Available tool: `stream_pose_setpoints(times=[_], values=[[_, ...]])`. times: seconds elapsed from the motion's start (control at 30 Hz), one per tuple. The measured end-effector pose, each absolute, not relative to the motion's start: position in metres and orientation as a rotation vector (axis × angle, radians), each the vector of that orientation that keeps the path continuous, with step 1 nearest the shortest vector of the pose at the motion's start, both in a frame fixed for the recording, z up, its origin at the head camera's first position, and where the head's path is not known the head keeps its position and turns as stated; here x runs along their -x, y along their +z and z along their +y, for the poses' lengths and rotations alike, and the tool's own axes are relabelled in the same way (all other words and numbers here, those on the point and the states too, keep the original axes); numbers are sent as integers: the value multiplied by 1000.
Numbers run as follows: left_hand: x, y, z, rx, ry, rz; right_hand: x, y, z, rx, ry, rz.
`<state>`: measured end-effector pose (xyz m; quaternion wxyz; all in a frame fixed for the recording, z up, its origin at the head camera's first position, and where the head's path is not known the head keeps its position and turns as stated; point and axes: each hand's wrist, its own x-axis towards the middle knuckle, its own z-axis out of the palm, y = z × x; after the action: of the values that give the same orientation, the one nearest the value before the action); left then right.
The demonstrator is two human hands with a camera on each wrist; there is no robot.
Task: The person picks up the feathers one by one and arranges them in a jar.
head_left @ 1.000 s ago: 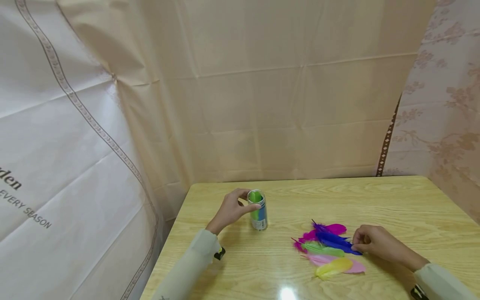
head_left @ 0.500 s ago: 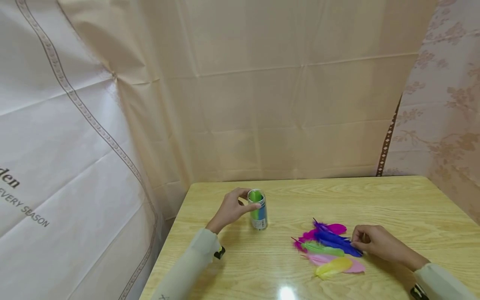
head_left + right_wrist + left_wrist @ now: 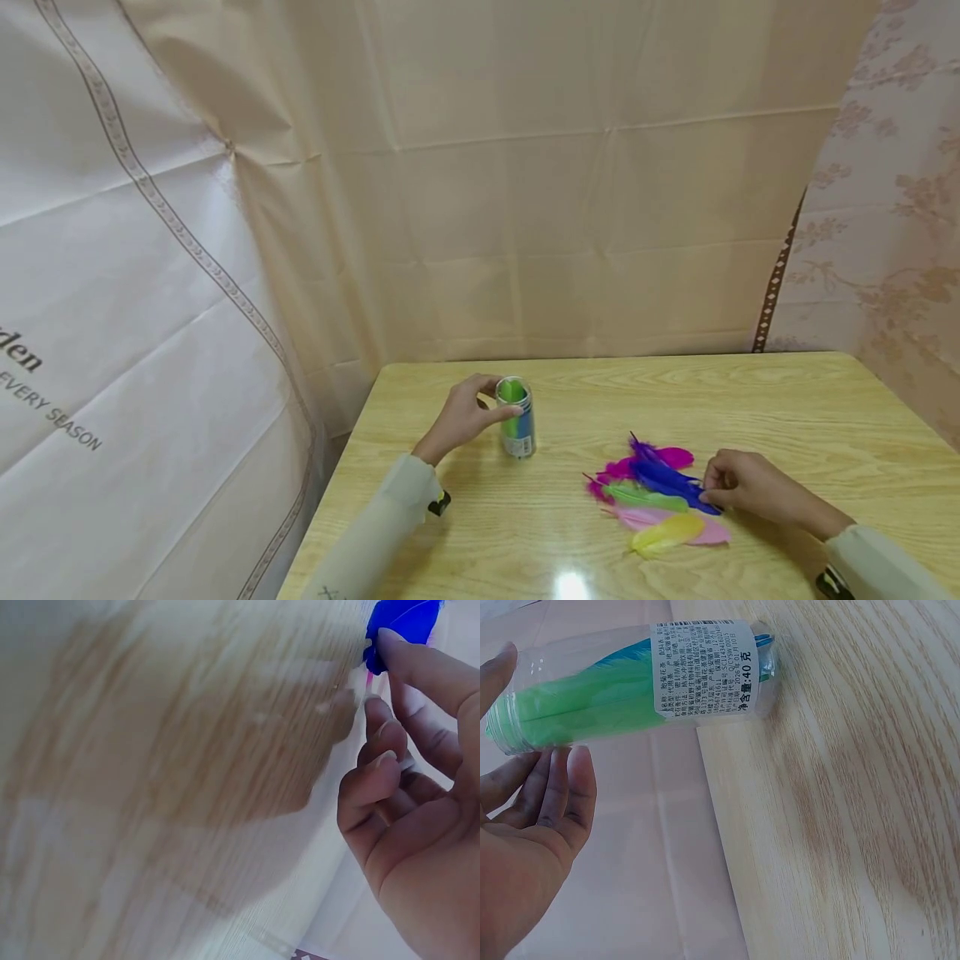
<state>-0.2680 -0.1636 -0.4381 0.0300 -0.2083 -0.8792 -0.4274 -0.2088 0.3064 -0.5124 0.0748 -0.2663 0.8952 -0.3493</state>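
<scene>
My left hand (image 3: pixel 459 422) grips a clear plastic jar (image 3: pixel 519 442) near its open mouth, thumb on one side and fingers on the other. Upright on the table, the jar holds green feathers (image 3: pixel 585 705) and a blue one (image 3: pixel 622 654), partly behind a printed label (image 3: pixel 705 669). Over to the right, my right hand (image 3: pixel 761 490) pinches one end of a dark blue feather (image 3: pixel 666 481) between thumb and forefinger. That feather lies across a magenta feather (image 3: pixel 675 457) and beside a light green feather (image 3: pixel 645 498). Nearer me are a pink feather (image 3: pixel 712 533) and a yellow feather (image 3: pixel 667 533).
The wood-grain table (image 3: pixel 450 542) has its far edge against a hanging beige cloth (image 3: pixel 562 250). A white printed cloth (image 3: pixel 150 333) hangs on the left, and a floral one (image 3: pixel 885 275) on the right.
The dark blue feather has turned slightly, its far end shifting away from me and a little right. My right hand has barely moved; my left hand keeps its hold on the jar.
</scene>
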Motion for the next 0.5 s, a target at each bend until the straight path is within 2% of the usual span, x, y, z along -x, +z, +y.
stream_pose_setpoints(times=[0.5], values=[[268,-437,-163,635,-1313,-2718,211,-506,307,876,-1136,2773]])
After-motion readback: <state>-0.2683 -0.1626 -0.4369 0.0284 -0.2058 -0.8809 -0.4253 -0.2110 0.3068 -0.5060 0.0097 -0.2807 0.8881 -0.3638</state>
